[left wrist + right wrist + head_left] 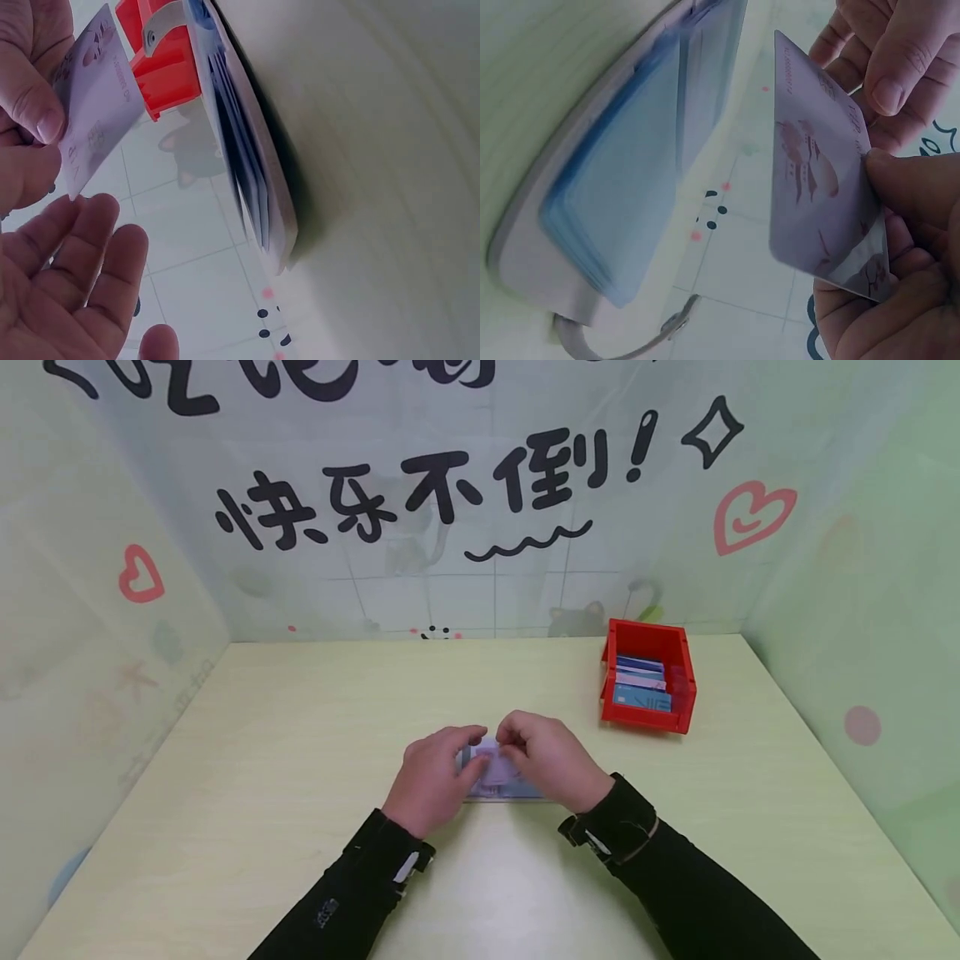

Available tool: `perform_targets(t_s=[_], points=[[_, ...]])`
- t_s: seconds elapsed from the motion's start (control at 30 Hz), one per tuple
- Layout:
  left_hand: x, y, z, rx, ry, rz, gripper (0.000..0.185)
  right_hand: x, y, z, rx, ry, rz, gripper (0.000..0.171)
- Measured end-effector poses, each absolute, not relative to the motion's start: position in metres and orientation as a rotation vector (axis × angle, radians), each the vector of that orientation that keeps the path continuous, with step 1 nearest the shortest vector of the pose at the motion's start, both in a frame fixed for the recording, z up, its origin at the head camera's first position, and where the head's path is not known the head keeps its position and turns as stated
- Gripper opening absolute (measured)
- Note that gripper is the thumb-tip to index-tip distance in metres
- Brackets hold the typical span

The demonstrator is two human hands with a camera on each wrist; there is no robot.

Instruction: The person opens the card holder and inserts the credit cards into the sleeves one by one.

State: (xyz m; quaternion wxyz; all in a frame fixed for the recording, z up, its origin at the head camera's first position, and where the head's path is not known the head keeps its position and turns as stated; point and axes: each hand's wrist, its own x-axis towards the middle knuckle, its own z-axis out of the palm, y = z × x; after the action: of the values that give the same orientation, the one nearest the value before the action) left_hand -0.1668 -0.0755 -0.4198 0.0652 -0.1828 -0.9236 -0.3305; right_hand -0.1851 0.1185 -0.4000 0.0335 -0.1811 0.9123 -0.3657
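Right hand pinches the card by its edge, likely keeping its face visible (left hand loose alongside).

We see a smooth plastic card with a soft sheen, translucent glossy pockets in a matt card holder, a metal-looking snap, shiny red plastic bin, smooth wood-look table and matt cloth sleeves.
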Motion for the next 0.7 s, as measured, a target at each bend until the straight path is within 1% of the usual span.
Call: perform_targets(t_s=[0.13, 0.3, 0.5, 0.57, 0.7], points=[[-0.1659, -0.0752, -0.4207, -0.545, -2.779, -1.008, 0.027, -0.1834, 0.1152, -0.403, -0.605, 2.81, -1.15, 0.011], [-0.1654, -0.0751, -0.4213, -0.533, -2.796, -1.007, 0.016, -0.1828, 0.1129, -0.4065, -0.657, 2.828, -1.163, 0.012], [-0.1684, -0.0765, -0.4225, -0.509, -2.807, -1.068, 0.012, -0.1845, 0.1137, -0.4075, -0.594, 2.863, -1.212, 0.014], [-0.1698, -0.0772, -0.4226, -0.466, -2.801, -1.116, 0.012, -0.1853, 0.1148, -0.4076, -0.53, 2.867, -1.26, 0.023], [-0.1723, -0.0789, -0.4215, -0.357, -2.77, -1.228, 0.012, -0.1879, 0.1174, -0.4092, -0.322, 2.848, -1.346, 0.052]])
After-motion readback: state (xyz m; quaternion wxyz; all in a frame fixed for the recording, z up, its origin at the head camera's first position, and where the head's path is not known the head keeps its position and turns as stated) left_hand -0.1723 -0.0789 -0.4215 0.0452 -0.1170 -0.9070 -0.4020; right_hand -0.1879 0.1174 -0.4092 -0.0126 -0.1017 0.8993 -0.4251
